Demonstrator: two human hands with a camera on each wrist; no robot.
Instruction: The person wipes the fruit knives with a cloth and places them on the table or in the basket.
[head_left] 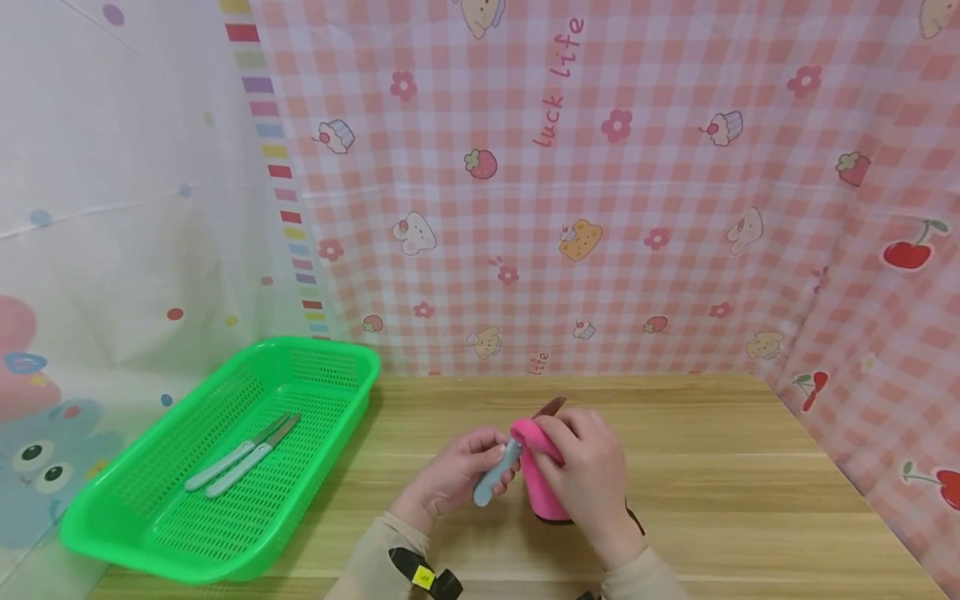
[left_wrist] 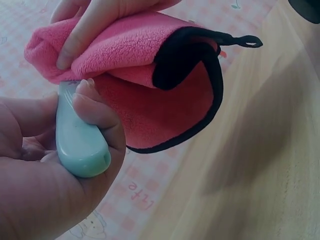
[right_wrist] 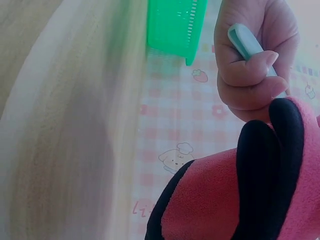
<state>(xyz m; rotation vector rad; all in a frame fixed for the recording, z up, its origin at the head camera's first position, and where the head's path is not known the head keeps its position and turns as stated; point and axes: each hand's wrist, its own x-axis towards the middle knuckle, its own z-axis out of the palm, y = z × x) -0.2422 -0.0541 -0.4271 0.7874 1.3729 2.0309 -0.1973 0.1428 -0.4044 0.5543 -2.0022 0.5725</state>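
My left hand (head_left: 477,469) grips a knife by its pale blue-green handle (left_wrist: 81,135). The knife's blade (head_left: 552,407) points up and away, its tip showing beyond a pink cloth (head_left: 542,487). That cloth is fluffy with a black edge and a small black hanging loop (left_wrist: 247,42). My right hand (head_left: 588,467) holds it folded round the blade close to the handle, with the rest hanging down. In the left wrist view, a right-hand finger (left_wrist: 75,45) presses into the pink folds. Part of the blade is hidden by the cloth.
At the left of the wooden table (head_left: 720,500) stands a green plastic basket (head_left: 315,492). Two knives (head_left: 243,467) with similar pale handles lie side by side in it. A pink checked curtain (head_left: 480,208) hangs behind the table, and a white patterned one (head_left: 135,208) at the left.
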